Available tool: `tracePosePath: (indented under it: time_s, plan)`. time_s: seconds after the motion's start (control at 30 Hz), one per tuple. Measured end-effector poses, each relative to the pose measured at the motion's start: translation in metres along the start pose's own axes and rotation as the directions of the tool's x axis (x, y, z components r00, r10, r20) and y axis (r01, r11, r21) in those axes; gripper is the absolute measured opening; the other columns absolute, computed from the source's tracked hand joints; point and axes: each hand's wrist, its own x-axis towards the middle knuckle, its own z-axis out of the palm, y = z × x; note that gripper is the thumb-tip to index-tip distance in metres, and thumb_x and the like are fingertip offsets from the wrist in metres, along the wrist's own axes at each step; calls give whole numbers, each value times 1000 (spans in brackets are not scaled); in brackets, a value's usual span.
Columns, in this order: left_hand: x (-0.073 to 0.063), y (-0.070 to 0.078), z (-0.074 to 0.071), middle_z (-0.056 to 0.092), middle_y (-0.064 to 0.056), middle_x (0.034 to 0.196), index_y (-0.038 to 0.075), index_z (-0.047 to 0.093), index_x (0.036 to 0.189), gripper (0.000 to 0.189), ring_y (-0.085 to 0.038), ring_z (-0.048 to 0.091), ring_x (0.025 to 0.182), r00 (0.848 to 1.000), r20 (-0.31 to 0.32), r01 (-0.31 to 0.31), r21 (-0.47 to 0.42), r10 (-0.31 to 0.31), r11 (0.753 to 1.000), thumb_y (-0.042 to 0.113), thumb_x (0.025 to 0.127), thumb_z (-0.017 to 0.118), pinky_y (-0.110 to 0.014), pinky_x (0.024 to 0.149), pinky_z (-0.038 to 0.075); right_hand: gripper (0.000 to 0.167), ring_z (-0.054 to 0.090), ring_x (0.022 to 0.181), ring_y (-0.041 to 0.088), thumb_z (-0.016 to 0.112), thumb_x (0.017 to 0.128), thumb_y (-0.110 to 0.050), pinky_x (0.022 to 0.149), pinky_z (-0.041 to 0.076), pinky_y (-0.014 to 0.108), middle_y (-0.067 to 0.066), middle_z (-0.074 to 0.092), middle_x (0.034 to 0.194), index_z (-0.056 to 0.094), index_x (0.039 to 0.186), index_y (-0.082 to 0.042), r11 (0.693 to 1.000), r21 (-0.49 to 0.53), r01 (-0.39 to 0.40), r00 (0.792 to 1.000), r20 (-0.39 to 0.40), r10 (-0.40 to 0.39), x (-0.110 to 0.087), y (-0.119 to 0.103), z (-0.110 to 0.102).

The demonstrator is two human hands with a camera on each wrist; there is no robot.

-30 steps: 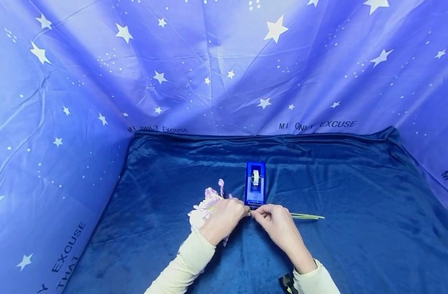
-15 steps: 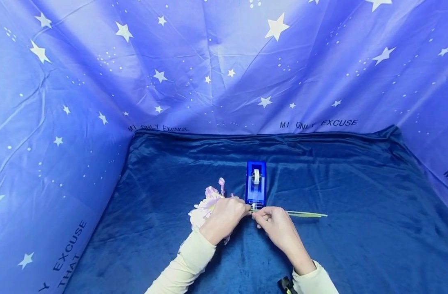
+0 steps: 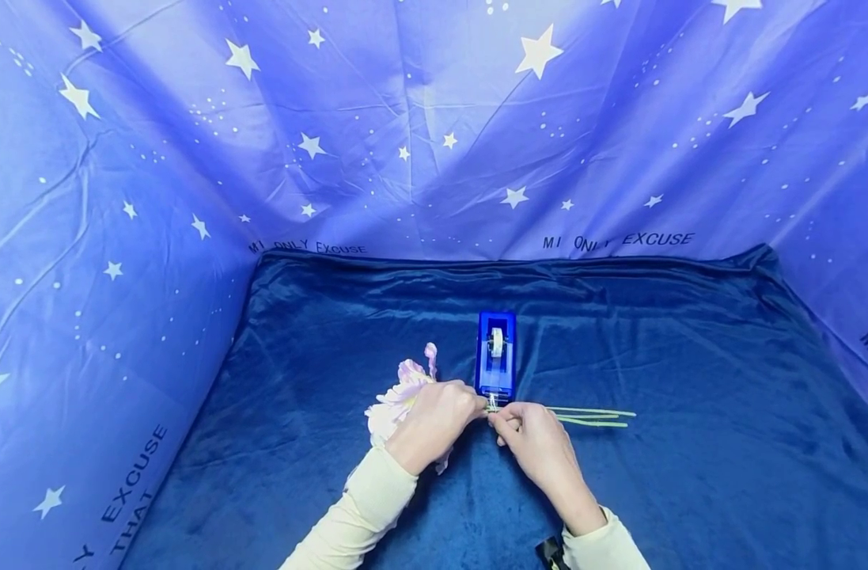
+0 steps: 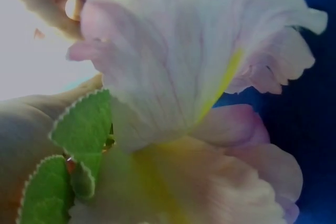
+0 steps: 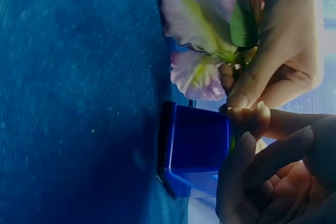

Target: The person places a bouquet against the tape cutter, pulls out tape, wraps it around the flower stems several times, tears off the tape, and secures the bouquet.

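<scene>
My left hand [image 3: 437, 416] grips several artificial flowers by their stems, just below the heads. The pale pink-and-white blossoms [image 3: 398, 404] have yellow centres and lie to the left; the left wrist view shows ruffled petals [image 4: 157, 66] and green leaves [image 4: 84, 124] close up. Next to it, my right hand [image 3: 540, 439] pinches at the thin green stems [image 3: 597, 416], whose free ends stick out to the right. A blue tape dispenser [image 3: 496, 368] stands right behind the fingertips. A short clear strip of tape [image 3: 493, 401] reaches from its front edge to the stems; the fingers partly hide where it meets them.
A dark blue velvety cloth [image 3: 320, 348] covers the work surface. Purple-blue star-printed curtains [image 3: 405, 119] rise behind and along both sides. A black object [image 3: 550, 552] lies beside the right sleeve, partly cut off by the frame.
The clear tape strip between dispenser and stems has come into view. The free stem ends have spread apart and shifted slightly right. Both hands stay nearly in place.
</scene>
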Motion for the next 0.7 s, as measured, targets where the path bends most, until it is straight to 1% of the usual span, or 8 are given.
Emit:
tracePosePath:
  time_s: [0.13,0.2,0.3,0.43,0.5,0.53,0.7]
  plan:
    - [1,0,-2,64,13,68,29,66,74,15,-7,62,68,1000,18,-11,3,11,1000,21,86,67,-26,54,49,16,57,59,6,71,91,-22,54,45,33,-13,62,59,73,76,-16,990,-125,71,994,-78,-81,-3,-1,3]
    - [1,0,-4,64,13,69,29,66,75,15,-7,62,69,1000,25,-19,14,19,1000,20,86,68,-26,55,50,19,57,57,7,71,91,-23,52,44,33,-14,60,58,71,73,-18,979,-181,94,987,-108,-115,-3,-2,4]
    - [2,0,-5,65,13,71,29,66,76,14,-7,63,70,999,38,-27,26,26,999,21,86,70,-26,57,51,26,53,53,10,70,91,-23,48,40,33,-12,56,56,66,67,-19,965,-237,111,980,-136,-146,-4,-3,5]
    - [3,0,-8,66,12,73,29,67,77,18,-7,63,71,998,54,-41,26,40,999,16,77,79,-27,58,52,29,54,50,17,71,91,-23,44,37,35,-5,57,57,63,64,-20,950,-289,123,970,-170,-177,-6,-4,7]
    - [3,-1,-8,66,12,73,29,68,77,22,-8,63,72,997,56,-48,19,47,999,11,73,80,-27,58,52,29,54,48,20,72,89,-22,43,36,36,0,59,57,62,62,-20,939,-318,132,960,-193,-200,-6,-4,9]
    - [3,-1,-8,67,12,73,29,68,78,22,-8,63,72,997,54,-51,16,51,999,11,73,80,-27,58,52,29,54,47,21,73,88,-22,42,35,36,1,60,57,62,62,-19,932,-334,139,955,-205,-215,-6,-4,9]
    - [3,-2,-7,68,12,74,29,69,78,19,-8,63,72,997,41,-64,23,63,998,11,79,76,-27,59,53,33,46,40,21,75,84,-18,39,29,34,4,57,53,56,56,-18,889,-420,185,917,-251,-309,-4,-4,12]
